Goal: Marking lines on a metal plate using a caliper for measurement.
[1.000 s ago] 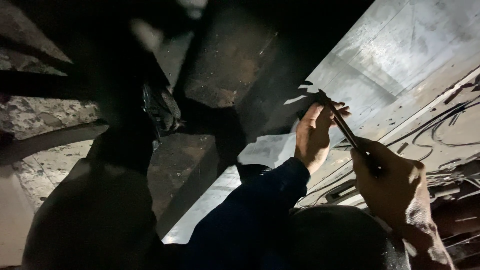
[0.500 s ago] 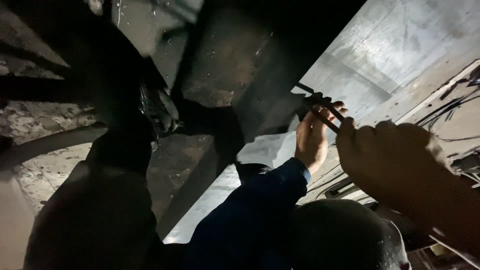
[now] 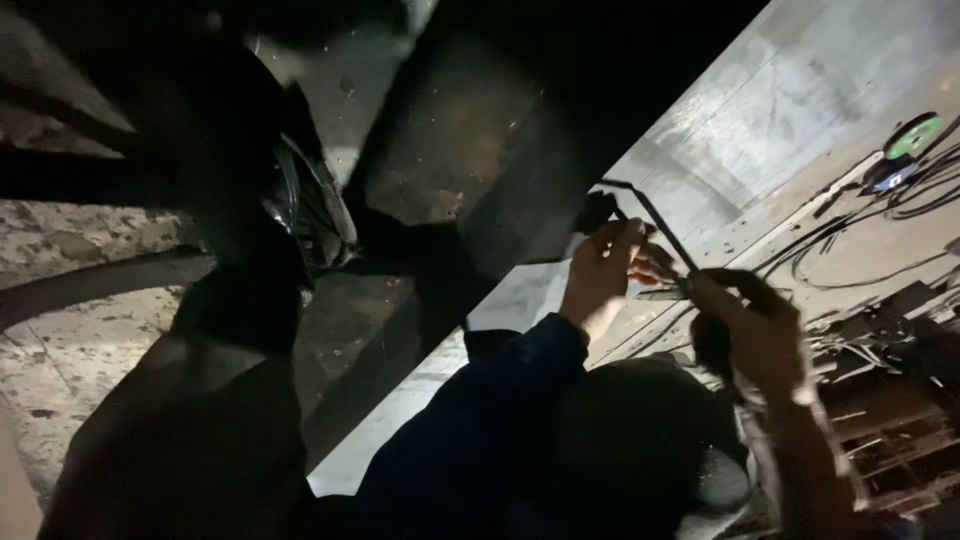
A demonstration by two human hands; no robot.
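Note:
My left hand [image 3: 603, 272], in a dark blue sleeve [image 3: 480, 420], reaches up to the edge of a dark metal part [image 3: 596, 210]. Its fingers are closed around the upper stretch of a thin bent metal rod [image 3: 655, 218]. Lower right, my right hand [image 3: 757, 335] grips the bottom end of the same rod. The rod slants from upper left to lower right between the two hands. Its hooked tip lies against a grey metal panel [image 3: 780, 120]. Deep shadow hides much of both hands.
A broad dark beam [image 3: 520, 130] crosses the middle, with a rusty surface [image 3: 420, 190] beside it. Black cables [image 3: 860, 245] and a green round object [image 3: 915, 135] lie at the right. A dark rounded shape [image 3: 640, 450] fills the bottom centre. Pale rough ground [image 3: 60, 330] shows at the left.
My right hand has drawn away from the camera, down and to the right, still on the rod. My left hand stays at the rod's upper part. The view has shifted slightly.

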